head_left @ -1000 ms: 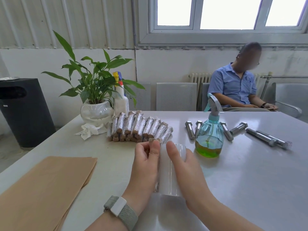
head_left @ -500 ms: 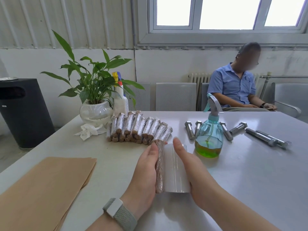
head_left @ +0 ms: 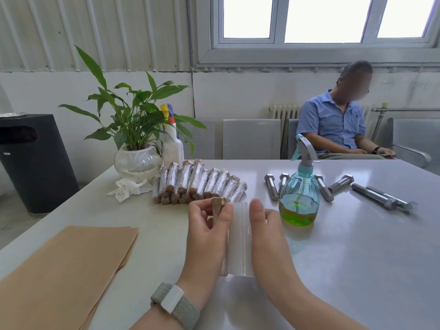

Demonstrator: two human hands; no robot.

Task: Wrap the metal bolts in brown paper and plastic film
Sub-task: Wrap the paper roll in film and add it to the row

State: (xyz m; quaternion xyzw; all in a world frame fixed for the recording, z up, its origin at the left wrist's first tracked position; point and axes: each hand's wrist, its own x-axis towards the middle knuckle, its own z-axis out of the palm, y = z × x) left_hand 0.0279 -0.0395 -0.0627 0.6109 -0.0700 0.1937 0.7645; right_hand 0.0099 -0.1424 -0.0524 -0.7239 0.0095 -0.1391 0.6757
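My left hand (head_left: 207, 236) grips a bolt wrapped in brown paper (head_left: 217, 206), its head poking up above my fingers. My right hand (head_left: 266, 236) lies along the right side of a roll of clear plastic film (head_left: 240, 244), thumb on top. The film roll sits between both hands, touching the bolt. A row of several finished wrapped bolts (head_left: 200, 182) lies behind my hands. Several bare metal bolts (head_left: 378, 197) lie at the right on the table. A stack of brown paper sheets (head_left: 59, 270) lies at the front left.
A blue spray bottle with green liquid (head_left: 299, 194) stands right of my hands. A potted plant (head_left: 137, 160), a white spray bottle (head_left: 172, 144) and crumpled tissue (head_left: 126, 188) sit at the back left. A person in a blue shirt (head_left: 333, 125) sits beyond the table. A black bin (head_left: 31, 160) stands left.
My left hand has curled round the wrapped bolt and lifted its head end up. The film roll stays between my hands, my right hand shifting slightly along it.
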